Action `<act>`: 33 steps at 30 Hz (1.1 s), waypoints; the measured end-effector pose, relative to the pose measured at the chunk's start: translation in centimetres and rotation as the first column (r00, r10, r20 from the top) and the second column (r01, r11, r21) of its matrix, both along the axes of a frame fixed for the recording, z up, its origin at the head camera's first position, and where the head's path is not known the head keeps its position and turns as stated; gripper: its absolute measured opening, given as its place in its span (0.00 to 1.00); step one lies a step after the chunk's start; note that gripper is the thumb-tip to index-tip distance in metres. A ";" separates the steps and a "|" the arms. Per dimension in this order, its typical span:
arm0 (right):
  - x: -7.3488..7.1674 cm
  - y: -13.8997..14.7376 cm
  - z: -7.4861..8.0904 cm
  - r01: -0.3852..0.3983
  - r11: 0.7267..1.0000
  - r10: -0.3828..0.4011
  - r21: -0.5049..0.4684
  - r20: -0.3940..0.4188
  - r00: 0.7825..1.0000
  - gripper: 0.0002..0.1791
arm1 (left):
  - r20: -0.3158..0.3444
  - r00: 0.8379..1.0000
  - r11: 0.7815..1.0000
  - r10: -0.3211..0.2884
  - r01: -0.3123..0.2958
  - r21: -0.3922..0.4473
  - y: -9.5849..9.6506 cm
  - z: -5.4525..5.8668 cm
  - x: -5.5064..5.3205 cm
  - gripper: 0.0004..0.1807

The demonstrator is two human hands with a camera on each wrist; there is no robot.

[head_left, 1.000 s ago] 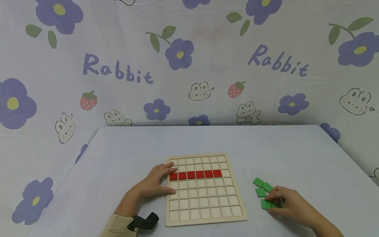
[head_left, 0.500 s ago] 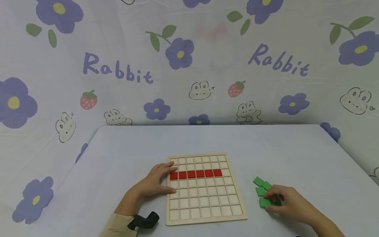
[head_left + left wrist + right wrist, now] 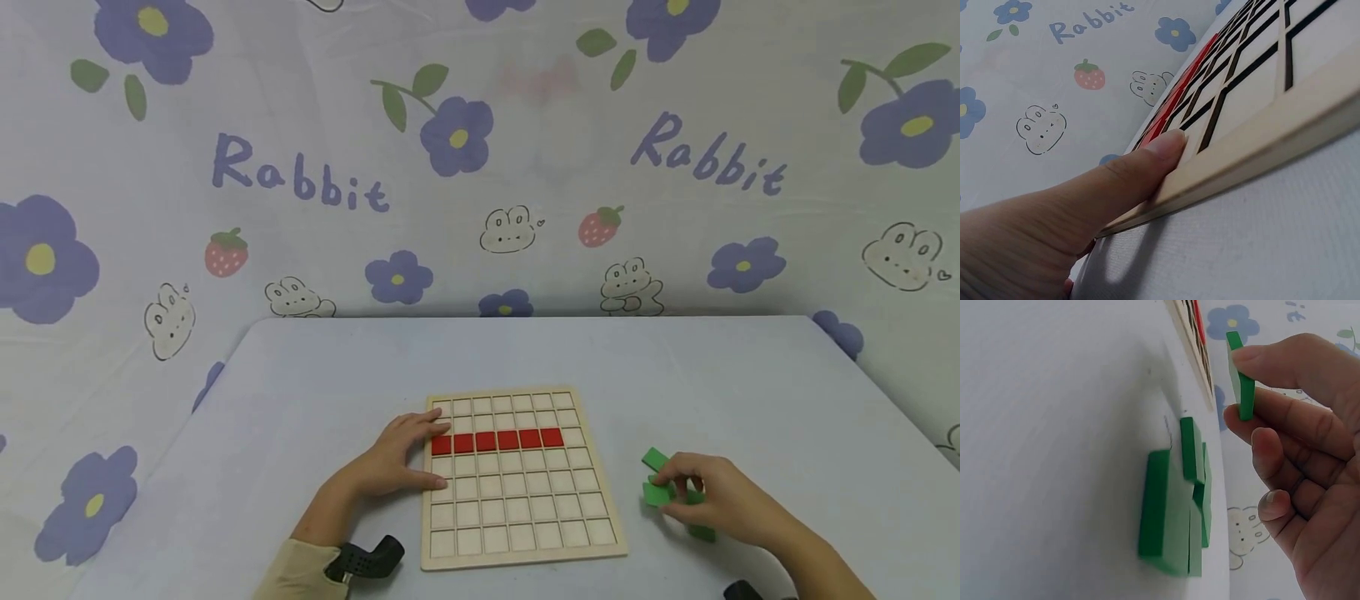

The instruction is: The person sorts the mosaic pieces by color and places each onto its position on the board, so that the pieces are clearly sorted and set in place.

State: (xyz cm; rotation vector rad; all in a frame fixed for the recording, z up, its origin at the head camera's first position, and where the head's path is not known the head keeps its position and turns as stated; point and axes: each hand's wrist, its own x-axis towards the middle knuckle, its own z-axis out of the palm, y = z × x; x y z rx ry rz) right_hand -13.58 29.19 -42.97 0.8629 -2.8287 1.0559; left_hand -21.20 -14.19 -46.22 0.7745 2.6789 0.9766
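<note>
A wooden grid board [image 3: 525, 562] lies on the white table, with a row of red tiles [image 3: 486, 442] in its third line of cells from the far side. My left hand [image 3: 393, 454] rests spread across the board's left edge; in the left wrist view the thumb [image 3: 1163, 150] presses on the wooden frame. To the right of the board, my right hand [image 3: 727, 498] pinches a green tile [image 3: 1246, 394] between thumb and fingers, raised off the table. More green tiles [image 3: 1163, 506] lie beneath that hand, some partly hidden by it in the head view.
Behind the white table [image 3: 525, 354] hangs a cloth backdrop [image 3: 555, 158] printed with flowers and rabbits. A black device [image 3: 367, 560] is strapped at the left wrist, and a similar dark one [image 3: 742, 591] shows at the bottom right.
My right hand has picked up a green tile from the group and moved slightly left and away from the body with it. My left hand and the board have stayed put.
</note>
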 end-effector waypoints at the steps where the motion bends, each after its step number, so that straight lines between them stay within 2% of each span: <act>1: -0.1 -0.1 0.0 -0.013 1.000 0.013 -0.011 -0.016 1.000 0.12 | 0.000 1.000 1.000 -0.003 0.003 0.003 0.0 0.0 0.0 0.43; 7: -0.7 -0.9 0.2 -0.055 0.997 0.053 -0.048 -0.041 0.998 0.12 | 0.000 1.000 1.000 -0.016 0.016 0.020 0.1 -0.2 0.0 0.42; 23: -2.4 -3.9 2.0 -0.027 1.000 0.027 0.011 0.030 0.999 0.11 | -0.011 1.000 1.000 -0.017 0.017 0.002 0.1 0.0 -0.1 0.42; 33: -4.3 -6.6 2.0 -0.074 0.997 0.074 -0.013 -0.020 0.997 0.11 | -0.013 1.000 1.000 -0.006 0.006 -0.003 0.0 0.1 0.0 0.43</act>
